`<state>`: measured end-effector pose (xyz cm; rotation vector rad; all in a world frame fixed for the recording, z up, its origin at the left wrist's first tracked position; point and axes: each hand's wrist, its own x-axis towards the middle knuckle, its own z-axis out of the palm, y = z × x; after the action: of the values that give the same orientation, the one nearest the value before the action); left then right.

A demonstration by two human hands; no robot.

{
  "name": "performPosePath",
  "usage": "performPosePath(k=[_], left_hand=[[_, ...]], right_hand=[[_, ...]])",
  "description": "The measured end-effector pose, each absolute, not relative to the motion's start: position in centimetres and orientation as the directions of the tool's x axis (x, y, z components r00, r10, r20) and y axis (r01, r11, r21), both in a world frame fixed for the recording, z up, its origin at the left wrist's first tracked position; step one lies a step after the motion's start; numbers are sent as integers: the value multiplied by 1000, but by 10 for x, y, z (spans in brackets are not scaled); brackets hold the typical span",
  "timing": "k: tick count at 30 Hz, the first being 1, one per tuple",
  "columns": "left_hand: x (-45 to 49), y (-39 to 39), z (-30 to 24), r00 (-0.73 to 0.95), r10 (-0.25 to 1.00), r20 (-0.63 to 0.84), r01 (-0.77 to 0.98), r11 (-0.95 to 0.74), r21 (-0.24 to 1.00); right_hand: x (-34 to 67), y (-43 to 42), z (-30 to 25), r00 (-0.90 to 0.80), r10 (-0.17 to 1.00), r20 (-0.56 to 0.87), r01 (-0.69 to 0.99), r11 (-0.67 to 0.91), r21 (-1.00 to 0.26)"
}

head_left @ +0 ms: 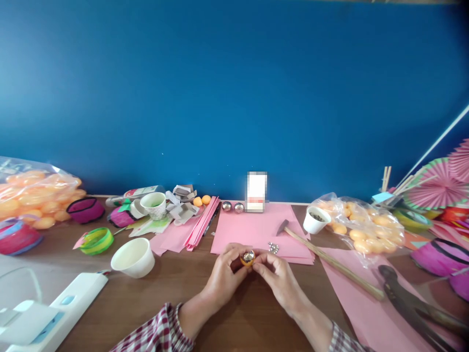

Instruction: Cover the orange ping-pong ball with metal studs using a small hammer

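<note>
My left hand (223, 276) and my right hand (280, 278) meet over the brown table (176, 288), just in front of a pink paper sheet (256, 227). Between their fingertips they pinch a small orange half-shell with a shiny silver ball in it (248, 256). Both hands have their fingers curled around it. A little heap of small silver pieces (273, 248) lies on the pink sheet right behind my right hand. Two silver balls (232, 207) rest at the far edge of the sheet.
A hammer with a long wooden handle (330, 261) lies to the right, beside a white cup (315, 219) and a bag of orange balls (361, 225). On the left are a white bowl (134, 256), a green ring (97, 240), a bag of orange balls (32, 195), and a white device (54, 313). Dark pliers (410, 303) lie at the right front.
</note>
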<state>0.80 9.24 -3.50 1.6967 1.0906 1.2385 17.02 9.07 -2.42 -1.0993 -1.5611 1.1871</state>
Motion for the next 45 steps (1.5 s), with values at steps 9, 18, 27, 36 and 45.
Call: performPosePath(k=[9,18,27,36,45], left_hand=[[7,93,-38,166,938,306,181,-334,925],[7,91,-30,176,929,325,212,-358,909],[6,93,-31,189,926,328,211,-365,907],[6,93,-30,204,921,332,209,-373,904],[6,93,-31,205,921,332,239,-376,895]], right_hand=[[171,91,-25,-225,969,101,196,146,-970],[171,90,-24,-234,966,111,199,159,-967],[171,91,-25,-227,967,113,216,163,-963],[171,90,-24,-242,964,111,204,162,-965],[173,91,-24,-240,966,97,226,152,-962]])
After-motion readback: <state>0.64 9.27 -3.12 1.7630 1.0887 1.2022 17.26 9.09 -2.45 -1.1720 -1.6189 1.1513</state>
